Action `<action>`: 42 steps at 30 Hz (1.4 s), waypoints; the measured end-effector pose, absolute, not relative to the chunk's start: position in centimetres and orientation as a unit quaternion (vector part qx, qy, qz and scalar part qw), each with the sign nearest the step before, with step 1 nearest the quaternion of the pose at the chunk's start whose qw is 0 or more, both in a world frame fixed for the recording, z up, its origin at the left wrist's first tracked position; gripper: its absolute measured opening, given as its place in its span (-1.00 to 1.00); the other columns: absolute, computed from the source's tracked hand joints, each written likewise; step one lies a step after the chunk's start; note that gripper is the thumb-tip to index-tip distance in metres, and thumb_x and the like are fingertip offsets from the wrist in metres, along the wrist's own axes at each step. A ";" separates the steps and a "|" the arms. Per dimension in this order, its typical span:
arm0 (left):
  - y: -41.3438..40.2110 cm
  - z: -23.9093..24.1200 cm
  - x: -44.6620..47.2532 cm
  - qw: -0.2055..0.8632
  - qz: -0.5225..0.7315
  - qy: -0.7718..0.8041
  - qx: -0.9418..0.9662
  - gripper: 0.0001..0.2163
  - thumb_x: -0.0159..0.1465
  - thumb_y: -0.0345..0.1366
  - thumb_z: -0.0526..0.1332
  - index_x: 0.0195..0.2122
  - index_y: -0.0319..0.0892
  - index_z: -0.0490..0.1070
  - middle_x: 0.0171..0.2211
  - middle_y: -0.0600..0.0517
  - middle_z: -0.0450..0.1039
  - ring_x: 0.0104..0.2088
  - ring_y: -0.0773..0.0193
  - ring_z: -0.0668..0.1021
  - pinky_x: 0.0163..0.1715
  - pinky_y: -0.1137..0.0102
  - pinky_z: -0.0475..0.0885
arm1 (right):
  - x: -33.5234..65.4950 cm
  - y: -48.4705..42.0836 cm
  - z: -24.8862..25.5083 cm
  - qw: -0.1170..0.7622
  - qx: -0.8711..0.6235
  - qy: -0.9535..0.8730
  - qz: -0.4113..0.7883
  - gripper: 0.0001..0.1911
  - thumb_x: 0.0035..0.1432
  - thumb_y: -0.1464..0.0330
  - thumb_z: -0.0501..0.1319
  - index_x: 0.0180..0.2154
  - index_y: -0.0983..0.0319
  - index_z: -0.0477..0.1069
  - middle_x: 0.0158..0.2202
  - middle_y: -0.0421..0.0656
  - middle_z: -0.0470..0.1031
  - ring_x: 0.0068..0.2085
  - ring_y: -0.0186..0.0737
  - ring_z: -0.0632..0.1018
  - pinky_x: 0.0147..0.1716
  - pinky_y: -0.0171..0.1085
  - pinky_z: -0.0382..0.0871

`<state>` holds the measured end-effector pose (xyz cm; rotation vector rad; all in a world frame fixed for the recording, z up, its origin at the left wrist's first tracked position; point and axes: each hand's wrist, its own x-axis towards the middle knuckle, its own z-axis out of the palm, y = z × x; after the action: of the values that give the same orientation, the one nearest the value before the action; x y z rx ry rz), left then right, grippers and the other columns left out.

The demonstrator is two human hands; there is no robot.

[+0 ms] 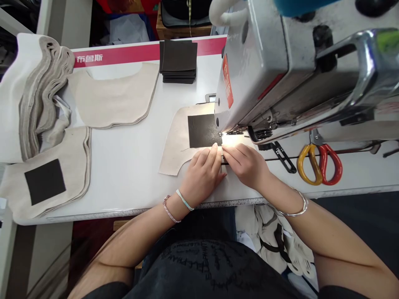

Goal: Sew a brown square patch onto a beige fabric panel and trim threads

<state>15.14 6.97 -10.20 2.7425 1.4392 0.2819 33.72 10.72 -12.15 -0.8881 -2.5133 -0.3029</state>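
White table seen from above, with a pale sewing machine reaching in from the right, lamp lit. At far left, a thick bundle of folded fabric; beside it, an upper cloth stack and a lower cloth stack topped by a black square. Under the machine head, a cream cloth piece lying flat, bearing a black patch with its right edge near the needle area. Left hand with fingers together and stretched forward, thumb aside, resting at the patch's lower edge, apparently gripping nothing. Right hand loosely curled, fingertips by the lower right corner; impossible to tell whether pinching cloth. To the right, scissors with yellow and red handles; farther back, a pile of black squares. Probably best here: keep the patch square and flat, press lightly from both sides, guide rather than tug, and leave fingertips clear of the needle. In writing: white characters 布鲁斯 on the table's red band; lettering on a black shirt, too faint to read; on the machine, an orange label, too slanted for sure reading.
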 end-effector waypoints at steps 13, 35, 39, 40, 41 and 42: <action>7.3 -10.0 15.1 0.022 0.082 0.468 0.880 -0.45 0.37 -0.11 0.09 0.23 -0.47 0.23 0.26 -0.34 0.25 0.15 -0.06 0.39 0.16 0.12 0.36 | 33.5 11.1 -12.0 0.206 -0.331 -0.911 -0.135 -0.70 0.28 0.55 0.02 -0.27 0.26 0.52 -0.25 -0.08 0.60 -0.27 -0.16 0.42 -0.33 -0.22 0.39; 7.8 -10.2 14.9 0.018 0.084 0.448 0.890 -0.48 0.37 -0.08 0.08 0.15 -0.46 0.32 0.15 -0.28 0.37 0.14 -0.08 0.38 0.14 0.10 0.37 | 33.5 11.3 -12.7 0.209 -0.365 -0.906 -0.043 -0.69 0.26 0.55 0.00 -0.31 0.23 0.49 -0.35 -0.06 0.48 -0.30 -0.12 0.36 -0.37 -0.12 0.26; 7.7 -10.3 15.0 0.013 0.078 0.448 0.891 -0.52 0.37 -0.11 0.09 0.11 -0.46 0.36 0.08 -0.27 0.40 0.13 -0.09 0.39 0.14 0.09 0.38 | 33.6 11.3 -12.6 0.203 -0.369 -0.906 -0.040 -0.70 0.26 0.55 0.01 -0.35 0.22 0.48 -0.39 -0.07 0.46 -0.31 -0.12 0.35 -0.38 -0.13 0.25; 7.6 -10.3 15.1 0.010 0.076 0.448 0.891 -0.53 0.37 -0.12 0.10 0.11 -0.46 0.36 0.08 -0.27 0.41 0.13 -0.09 0.39 0.14 0.09 0.38 | 33.6 11.2 -12.5 0.201 -0.370 -0.906 -0.043 -0.70 0.26 0.55 0.01 -0.37 0.22 0.47 -0.40 -0.08 0.45 -0.31 -0.12 0.35 -0.39 -0.13 0.25; 7.5 -10.2 15.1 0.006 0.074 0.448 0.891 -0.53 0.37 -0.13 0.10 0.11 -0.47 0.36 0.08 -0.27 0.41 0.14 -0.09 0.39 0.15 0.10 0.38 | 33.6 11.2 -12.4 0.199 -0.371 -0.906 -0.046 -0.70 0.26 0.55 0.01 -0.38 0.22 0.46 -0.41 -0.08 0.44 -0.32 -0.12 0.36 -0.39 -0.14 0.25; 7.4 -10.2 15.2 0.001 0.071 0.449 0.891 -0.53 0.37 -0.14 0.10 0.11 -0.48 0.36 0.08 -0.27 0.41 0.14 -0.09 0.40 0.15 0.10 0.37 | 33.5 11.2 -12.3 0.198 -0.371 -0.906 -0.050 -0.69 0.26 0.55 0.01 -0.39 0.21 0.45 -0.42 -0.09 0.44 -0.32 -0.12 0.36 -0.39 -0.14 0.25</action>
<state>15.19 7.45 -10.20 2.7966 1.4080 0.2236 33.50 11.20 -12.29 -1.0398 -2.5354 -0.1391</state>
